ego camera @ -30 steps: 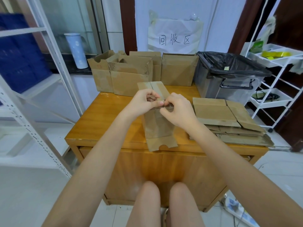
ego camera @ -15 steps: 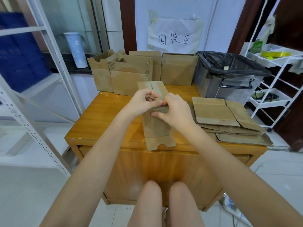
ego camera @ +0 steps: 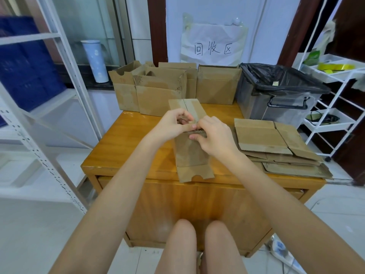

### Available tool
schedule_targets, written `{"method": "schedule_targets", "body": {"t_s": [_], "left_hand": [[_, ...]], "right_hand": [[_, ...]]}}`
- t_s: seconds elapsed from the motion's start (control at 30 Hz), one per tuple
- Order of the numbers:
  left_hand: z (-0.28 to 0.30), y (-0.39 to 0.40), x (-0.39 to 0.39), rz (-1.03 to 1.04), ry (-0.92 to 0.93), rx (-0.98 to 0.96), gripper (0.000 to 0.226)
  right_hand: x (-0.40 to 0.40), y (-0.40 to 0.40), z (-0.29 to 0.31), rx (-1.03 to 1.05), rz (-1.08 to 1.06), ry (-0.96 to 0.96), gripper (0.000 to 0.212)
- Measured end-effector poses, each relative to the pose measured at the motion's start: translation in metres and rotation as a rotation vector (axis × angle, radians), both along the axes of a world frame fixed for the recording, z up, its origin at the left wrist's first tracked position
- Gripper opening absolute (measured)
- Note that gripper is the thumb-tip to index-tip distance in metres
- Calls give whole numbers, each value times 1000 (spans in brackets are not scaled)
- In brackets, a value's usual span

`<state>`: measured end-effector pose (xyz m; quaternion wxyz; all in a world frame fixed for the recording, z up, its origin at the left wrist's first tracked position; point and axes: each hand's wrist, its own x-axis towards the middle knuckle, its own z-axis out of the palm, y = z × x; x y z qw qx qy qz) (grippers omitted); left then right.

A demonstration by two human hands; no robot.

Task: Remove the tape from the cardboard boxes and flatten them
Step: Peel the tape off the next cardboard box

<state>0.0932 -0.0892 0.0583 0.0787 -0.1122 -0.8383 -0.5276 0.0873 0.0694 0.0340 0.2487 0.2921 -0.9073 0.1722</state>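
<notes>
A flattened brown cardboard box lies on the orange wooden table, stretching beneath both hands. The right hand and left hand pinch at its middle, seemingly on tape.

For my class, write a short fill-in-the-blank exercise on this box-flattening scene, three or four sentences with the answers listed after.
1. Both hands, the left hand and the right hand, work on a flattened box lying on the ______ table.
2. The grey bin is lined with a ______ bag.
3. The stack of flattened boxes lies to the ______ of the hands.
4. The upright boxes stand at the table's ______ edge.

Answers: wooden; black; right; far
</notes>
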Motion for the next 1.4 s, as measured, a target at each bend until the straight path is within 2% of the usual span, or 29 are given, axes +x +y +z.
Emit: {"method": "schedule_targets", "body": {"t_s": [0.1,0.23,0.27,0.37,0.53,0.67,1.0,1.13,1.3,1.4], "left_hand": [[-2,1,-1,6,12,-1,16],[-4,1,-5,21,13,-17,16],[-4,1,-5,17,13,-14,16],[-3,1,-4,16,28,-20,15],[-2,-3,-4,10,40,-35,15],[-4,-2,-4,7,37,-56,16],[-2,-2,-2,6,26,-66,16],[-2,-2,-3,3,21,-59,16],[-3,-3,-4,-2,16,-38,16],[-3,-3,-5,8,15,-37,17]], "right_hand": [[1,4,-3,-6,21,40,34],[9,0,-16,159,-82,17,81],[11,-3,-19,172,-119,37,84],[6,-11,-24,83,-169,142,78],[-5,-6,-24,29,-42,154,57],[-12,1,-25,-12,36,248,44],[-18,5,-25,-18,132,373,19],[-18,8,-23,-17,141,336,33],[-12,17,-19,3,166,142,55],[-16,17,-21,15,171,159,45]]}}
